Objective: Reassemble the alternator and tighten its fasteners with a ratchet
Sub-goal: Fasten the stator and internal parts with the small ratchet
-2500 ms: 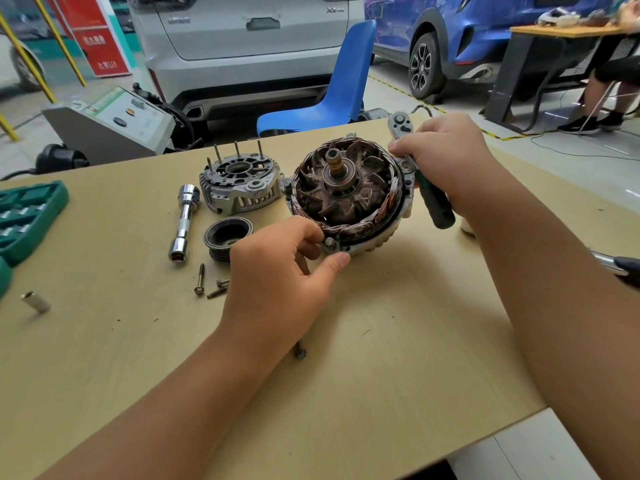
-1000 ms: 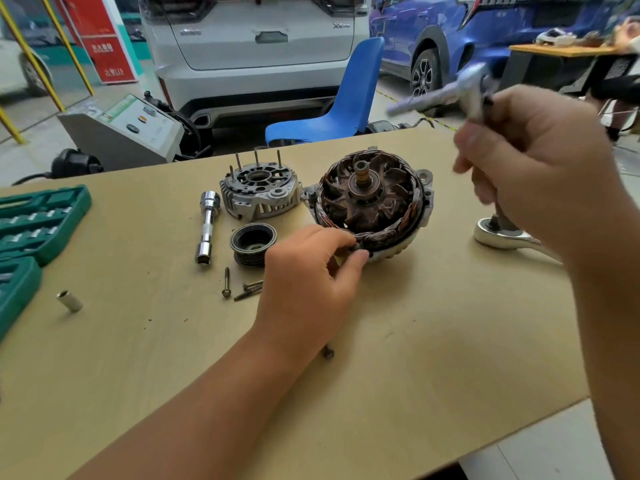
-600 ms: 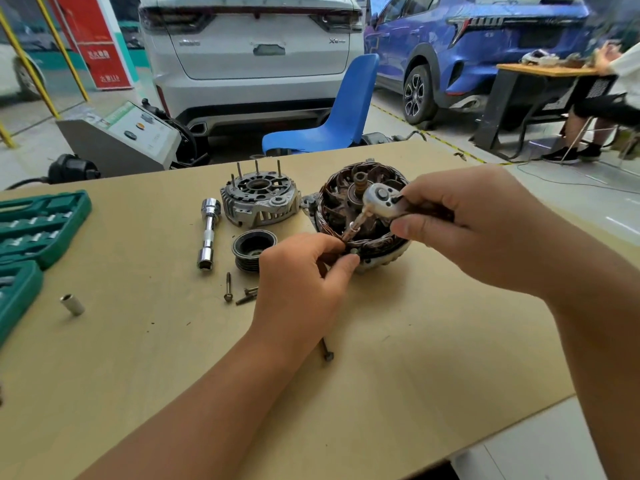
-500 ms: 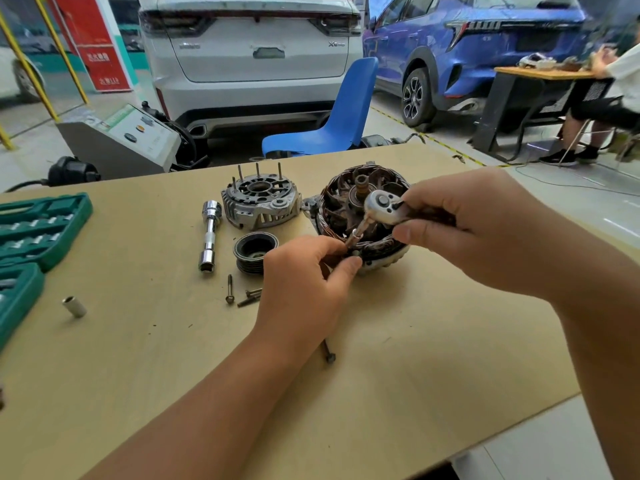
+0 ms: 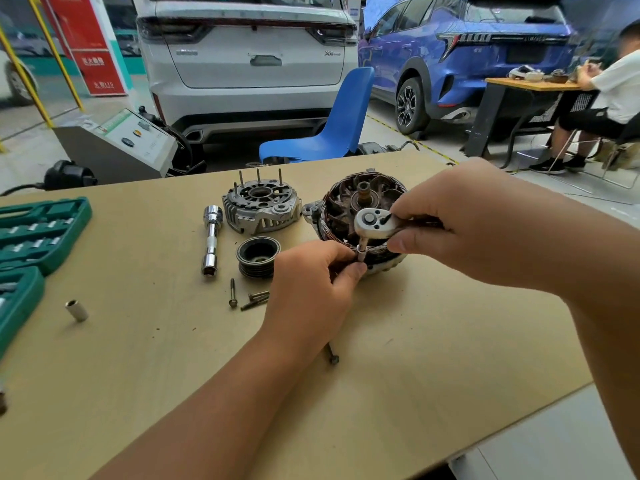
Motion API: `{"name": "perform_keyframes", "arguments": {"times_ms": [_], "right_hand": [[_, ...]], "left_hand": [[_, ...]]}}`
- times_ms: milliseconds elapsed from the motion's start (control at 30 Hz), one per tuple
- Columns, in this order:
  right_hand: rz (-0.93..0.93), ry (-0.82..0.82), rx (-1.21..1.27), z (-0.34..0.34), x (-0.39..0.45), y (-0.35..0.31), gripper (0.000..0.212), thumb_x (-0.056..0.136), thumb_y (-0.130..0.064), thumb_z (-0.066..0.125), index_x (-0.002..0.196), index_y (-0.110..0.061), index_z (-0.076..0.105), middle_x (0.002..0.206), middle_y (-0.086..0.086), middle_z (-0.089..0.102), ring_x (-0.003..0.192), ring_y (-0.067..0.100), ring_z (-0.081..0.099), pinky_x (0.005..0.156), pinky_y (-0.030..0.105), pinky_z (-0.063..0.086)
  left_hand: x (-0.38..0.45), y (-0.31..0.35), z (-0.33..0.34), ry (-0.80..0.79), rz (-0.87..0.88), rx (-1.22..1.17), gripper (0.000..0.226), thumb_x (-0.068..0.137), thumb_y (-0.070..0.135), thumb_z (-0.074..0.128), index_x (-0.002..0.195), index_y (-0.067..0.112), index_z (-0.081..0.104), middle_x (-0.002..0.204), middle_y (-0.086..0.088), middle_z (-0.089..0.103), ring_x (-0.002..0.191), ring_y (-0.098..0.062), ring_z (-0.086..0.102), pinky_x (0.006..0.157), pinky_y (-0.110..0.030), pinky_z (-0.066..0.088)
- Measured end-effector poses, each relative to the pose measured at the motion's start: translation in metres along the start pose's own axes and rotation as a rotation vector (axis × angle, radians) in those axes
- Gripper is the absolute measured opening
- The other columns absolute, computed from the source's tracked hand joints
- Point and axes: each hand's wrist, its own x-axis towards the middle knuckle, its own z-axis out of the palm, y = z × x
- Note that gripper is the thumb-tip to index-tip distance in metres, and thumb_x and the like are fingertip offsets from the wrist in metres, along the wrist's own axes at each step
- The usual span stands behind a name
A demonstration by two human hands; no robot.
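view: single head-worn wide-angle | faces: forward and down across tabletop (image 5: 433,358) | range: close, alternator (image 5: 349,209) at frame centre | beyond alternator: parked cars | shared view: none

Both forearms are bare to the frame edge; no sleeves show. The left hand (image 5: 308,292) and right hand (image 5: 485,226) wear no gloves. No rings or wristbands are visible.

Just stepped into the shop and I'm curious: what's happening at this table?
A person is putting an alternator back together. The right hand grips a ratchet, its socket standing on a fastener at the near rim of the alternator body, while the left hand pinches the socket to steady it. The rear cover, pulley and several loose bolts lie on the table, not yet fitted.
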Motion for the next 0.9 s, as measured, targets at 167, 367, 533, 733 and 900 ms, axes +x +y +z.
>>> {"name": "perform_keyframes", "arguments": {"times_ms": [167,367,533,733,900], "right_hand": [[-0.026,-0.051,-0.224,-0.007,0.014,-0.016,0.035,0.092,-0.049,0.062,0.068,-0.023,0.059,0.065,-0.002,0.055,0.061,0.015,0.052,0.052,0.033,0.039],[-0.038,-0.117,-0.337,-0.011,0.024,-0.032,0.043,0.094,-0.045,0.063,0.062,-0.020,0.051,0.058,-0.001,0.052,0.050,0.014,0.048,0.048,0.028,0.032],[-0.086,-0.198,-0.382,-0.008,0.032,-0.036,0.038,0.095,-0.047,0.061,0.070,-0.019,0.056,0.045,-0.002,0.061,0.046,0.017,0.063,0.051,0.029,0.054],[-0.139,-0.182,-0.359,-0.003,0.040,-0.026,0.034,0.074,-0.056,0.052,0.071,-0.023,0.060,0.059,0.000,0.066,0.053,0.023,0.068,0.058,0.042,0.060],[-0.187,-0.220,-0.429,-0.005,0.048,-0.023,0.032,0.066,-0.050,0.043,0.074,-0.023,0.060,0.063,0.001,0.066,0.058,0.028,0.068,0.062,0.045,0.059]], "left_hand": [[0.001,-0.002,0.000,-0.013,0.009,-0.007,0.010,0.082,0.019,0.085,0.091,0.017,0.082,0.079,0.007,0.075,0.070,-0.007,0.065,0.067,-0.031,0.054],[0.002,0.000,0.001,0.037,0.065,-0.039,0.019,0.085,0.031,0.080,0.089,0.012,0.080,0.076,0.003,0.073,0.067,-0.013,0.064,0.062,-0.039,0.054],[0.007,0.002,-0.002,0.111,0.105,-0.111,0.026,0.093,0.033,0.076,0.085,0.009,0.078,0.070,0.000,0.069,0.063,-0.021,0.062,0.059,-0.042,0.050],[0.010,-0.001,-0.002,0.026,-0.006,-0.281,0.010,0.094,0.018,0.076,0.087,0.010,0.078,0.064,0.008,0.066,0.058,-0.016,0.064,0.058,-0.038,0.055],[0.011,-0.004,-0.001,-0.004,-0.045,-0.370,0.010,0.092,0.026,0.077,0.094,0.017,0.079,0.069,0.004,0.070,0.059,-0.019,0.067,0.058,-0.047,0.059]]}}
